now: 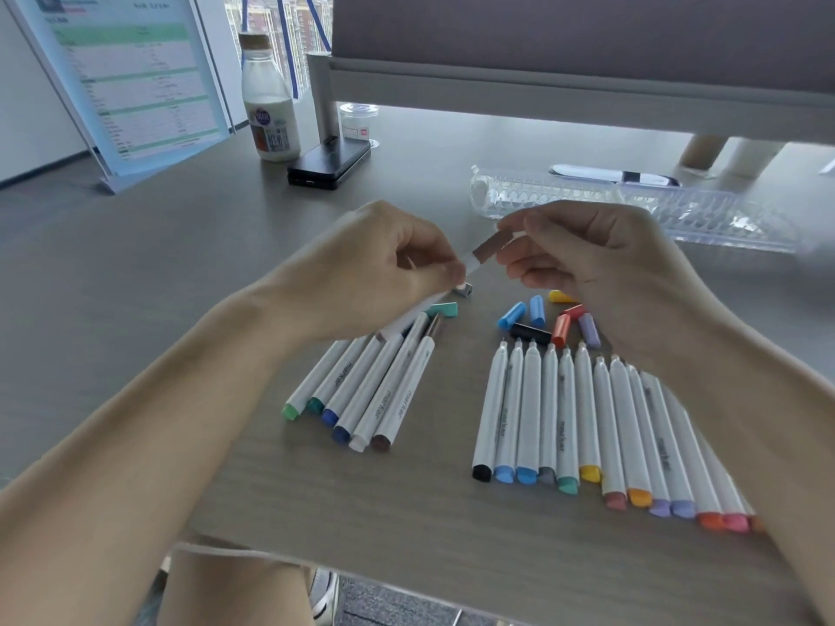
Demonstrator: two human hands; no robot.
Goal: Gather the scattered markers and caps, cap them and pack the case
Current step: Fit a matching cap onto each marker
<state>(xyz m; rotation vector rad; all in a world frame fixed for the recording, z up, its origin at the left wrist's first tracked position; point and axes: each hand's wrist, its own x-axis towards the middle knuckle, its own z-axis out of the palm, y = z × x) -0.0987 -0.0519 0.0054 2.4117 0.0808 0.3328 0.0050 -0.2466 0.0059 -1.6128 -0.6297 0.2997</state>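
- We hold one marker [433, 305] up over the desk [406, 512]: left hand [384, 268] pinched narrow on the white barrel, right hand [583, 259] closed on the brown cap [492, 247] at its upper end. Cap looks on or nearly on; can't tell if it's clicked home.
- Capped grp [361, 395] lies fanned just below the left hand; the uncapped row [583, 413] lies side by side to the right, tips pointing away from us.
- Loose caps [551, 320] sit clustered just beyond that row's tips, w/ one teal cap [445, 309] nearer the left hand and a small grey one [464, 289] beside it.
- Clear case [632, 205] lies open-looking at the far right, well apart from the markers, w/ scalloped slots.
- Handling, our guess: markers are light, stiff, smooth plastic, so they'd roll or slip if gripped loosely. Best hold is mid-barrel, away from the wet tip.
- Caps are tiny, hard and prob. skittery; pinch by the sides and push straight along the barrel axis.
- Bare tips likely stain and dent, so keep fingers and desk off them.
- Case looks thin and brittle-ish; steady it by the rim when loading.
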